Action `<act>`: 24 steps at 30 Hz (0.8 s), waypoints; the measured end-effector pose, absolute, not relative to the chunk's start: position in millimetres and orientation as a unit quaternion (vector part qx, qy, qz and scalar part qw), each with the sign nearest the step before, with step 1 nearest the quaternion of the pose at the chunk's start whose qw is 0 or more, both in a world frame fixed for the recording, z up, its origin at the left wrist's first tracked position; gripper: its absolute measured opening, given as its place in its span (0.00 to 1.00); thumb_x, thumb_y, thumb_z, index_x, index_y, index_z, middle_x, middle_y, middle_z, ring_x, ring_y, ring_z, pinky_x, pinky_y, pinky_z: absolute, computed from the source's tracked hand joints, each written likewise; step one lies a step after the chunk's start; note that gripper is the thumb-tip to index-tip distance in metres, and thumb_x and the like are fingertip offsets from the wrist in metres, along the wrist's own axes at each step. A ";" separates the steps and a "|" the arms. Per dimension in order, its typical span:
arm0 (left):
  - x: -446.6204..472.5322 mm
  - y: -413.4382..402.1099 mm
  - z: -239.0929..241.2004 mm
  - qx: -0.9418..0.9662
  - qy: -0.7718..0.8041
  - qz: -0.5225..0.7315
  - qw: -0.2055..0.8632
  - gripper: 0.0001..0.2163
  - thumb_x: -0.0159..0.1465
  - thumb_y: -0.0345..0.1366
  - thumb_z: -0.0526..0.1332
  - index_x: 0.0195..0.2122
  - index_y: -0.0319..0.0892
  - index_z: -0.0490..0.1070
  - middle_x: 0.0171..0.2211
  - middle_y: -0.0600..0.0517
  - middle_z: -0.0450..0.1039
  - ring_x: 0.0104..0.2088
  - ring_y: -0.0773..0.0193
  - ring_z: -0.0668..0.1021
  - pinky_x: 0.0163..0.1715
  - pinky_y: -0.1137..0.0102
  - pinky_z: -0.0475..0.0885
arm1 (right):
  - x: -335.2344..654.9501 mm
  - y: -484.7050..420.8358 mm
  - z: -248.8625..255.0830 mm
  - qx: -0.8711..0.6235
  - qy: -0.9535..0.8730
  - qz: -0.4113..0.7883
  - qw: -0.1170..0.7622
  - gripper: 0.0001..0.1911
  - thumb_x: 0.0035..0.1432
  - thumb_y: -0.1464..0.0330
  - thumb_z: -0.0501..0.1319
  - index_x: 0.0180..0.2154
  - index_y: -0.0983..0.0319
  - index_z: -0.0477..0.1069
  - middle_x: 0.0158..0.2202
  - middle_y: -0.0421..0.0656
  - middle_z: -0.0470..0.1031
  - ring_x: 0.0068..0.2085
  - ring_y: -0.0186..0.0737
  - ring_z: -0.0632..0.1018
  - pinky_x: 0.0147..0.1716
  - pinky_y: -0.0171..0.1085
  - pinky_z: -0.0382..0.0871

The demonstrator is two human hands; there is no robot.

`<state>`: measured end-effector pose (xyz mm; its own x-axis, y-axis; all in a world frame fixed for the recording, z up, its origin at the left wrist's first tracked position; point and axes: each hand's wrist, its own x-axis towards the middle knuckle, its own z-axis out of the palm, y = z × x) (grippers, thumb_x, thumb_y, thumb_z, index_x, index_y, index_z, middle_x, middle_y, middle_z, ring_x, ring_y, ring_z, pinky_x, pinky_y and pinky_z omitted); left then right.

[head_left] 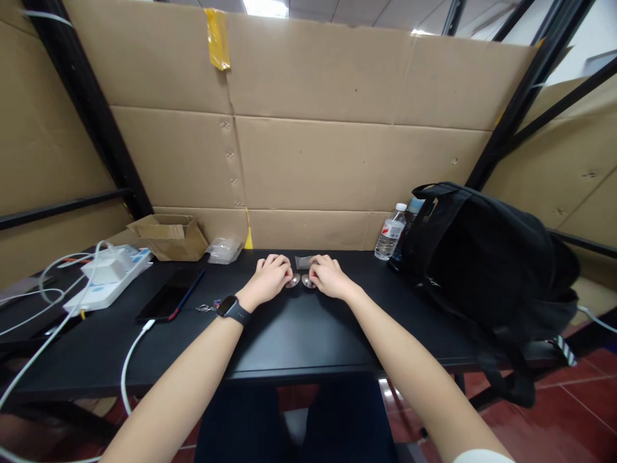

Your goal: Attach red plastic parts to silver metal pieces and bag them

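Two small round, shiny discs sit side by side on the black table, a narrow gap between them. The left disc is at the fingertips of my left hand, whose fingers are curled and pinched together. My right hand pinches the right disc in the same way. My fingers cover part of each disc, and their exact kind is too small to make out. Just behind them lies a small clear plastic packet, partly hidden by my right hand.
To the left are a phone, a power strip with white cables, an open cardboard box, clear plastic packaging and a keyring. A water bottle and black backpack stand right. Cardboard panels wall the back.
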<state>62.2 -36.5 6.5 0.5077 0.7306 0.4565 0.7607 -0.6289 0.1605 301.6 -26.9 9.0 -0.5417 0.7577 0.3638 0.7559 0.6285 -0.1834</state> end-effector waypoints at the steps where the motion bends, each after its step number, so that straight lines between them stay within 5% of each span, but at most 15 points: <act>1: 62.3 -34.9 6.5 -0.853 -0.447 -0.270 0.017 0.07 0.70 0.37 0.56 0.37 0.46 0.72 0.50 0.49 0.71 0.53 0.54 0.67 0.48 0.59 0.59 | 301.4 -26.7 10.4 -0.433 -0.870 0.012 0.233 0.05 0.63 0.71 0.60 0.34 0.61 0.73 0.54 0.49 0.69 0.55 0.50 0.67 0.51 0.49 0.62; 10: 67.3 -33.0 9.5 -0.792 -0.464 -0.393 -0.054 0.08 0.72 0.40 0.50 0.43 0.48 0.67 0.52 0.49 0.68 0.54 0.55 0.68 0.50 0.59 0.62 | 292.5 -26.4 19.9 -0.364 -0.805 0.141 0.446 0.07 0.64 0.66 0.59 0.35 0.61 0.73 0.49 0.49 0.72 0.52 0.44 0.73 0.53 0.45 0.66; 18: 77.3 -38.5 6.1 -0.795 -0.463 -0.387 -0.070 0.09 0.73 0.42 0.49 0.43 0.48 0.67 0.51 0.50 0.69 0.53 0.55 0.68 0.50 0.59 0.61 | 272.7 -32.1 7.5 -0.315 -0.688 0.434 0.490 0.15 0.58 0.56 0.65 0.34 0.62 0.69 0.55 0.50 0.72 0.41 0.41 0.81 0.40 0.41 0.78; 24: 73.1 -38.0 8.5 -0.799 -0.453 -0.389 -0.075 0.08 0.71 0.44 0.55 0.41 0.48 0.70 0.50 0.51 0.70 0.53 0.54 0.68 0.51 0.59 0.61 | 270.5 -31.9 5.1 -0.303 -0.641 0.499 0.498 0.18 0.53 0.55 0.70 0.34 0.62 0.71 0.40 0.45 0.78 0.38 0.40 0.82 0.40 0.42 0.80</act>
